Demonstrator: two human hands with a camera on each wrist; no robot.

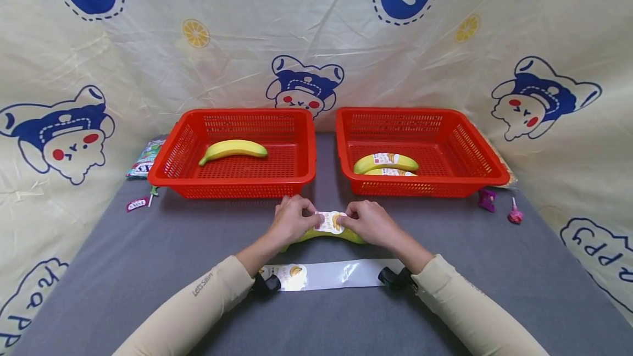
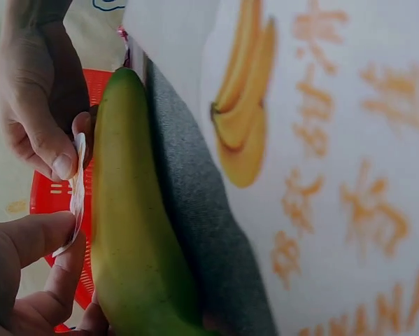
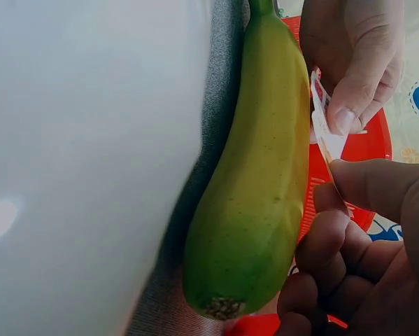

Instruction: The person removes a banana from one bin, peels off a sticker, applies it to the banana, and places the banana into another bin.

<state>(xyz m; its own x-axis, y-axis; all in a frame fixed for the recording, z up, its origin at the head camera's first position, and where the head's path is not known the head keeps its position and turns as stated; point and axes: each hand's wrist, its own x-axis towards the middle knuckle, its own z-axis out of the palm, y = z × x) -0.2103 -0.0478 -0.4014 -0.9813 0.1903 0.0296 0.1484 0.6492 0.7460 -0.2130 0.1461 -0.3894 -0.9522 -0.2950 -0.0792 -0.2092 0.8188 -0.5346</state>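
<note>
A small white sticker (image 1: 327, 223) printed with bananas is stretched between my two hands. My left hand (image 1: 293, 220) pinches its left end between thumb and fingers, and my right hand (image 1: 372, 223) pinches the right end the same way. In both wrist views the sticker stands edge-on beside a yellow-green banana (image 3: 265, 161), apart from its peel. That banana lies crosswise on the grey cloth under my hands. Nearer to me, beneath my wrists, a glossy backing strip (image 1: 341, 275) lies flat, with a printed label (image 2: 321, 140) on its left end.
Behind my hands stand two red baskets. The left basket (image 1: 232, 182) holds one plain banana (image 1: 234, 149); the right basket (image 1: 420, 179) holds two labelled bananas (image 1: 386, 161). Snack bags lean beside the baskets. Small wrapped candies (image 1: 487, 200) and lollipops (image 1: 515, 214) lie at both sides.
</note>
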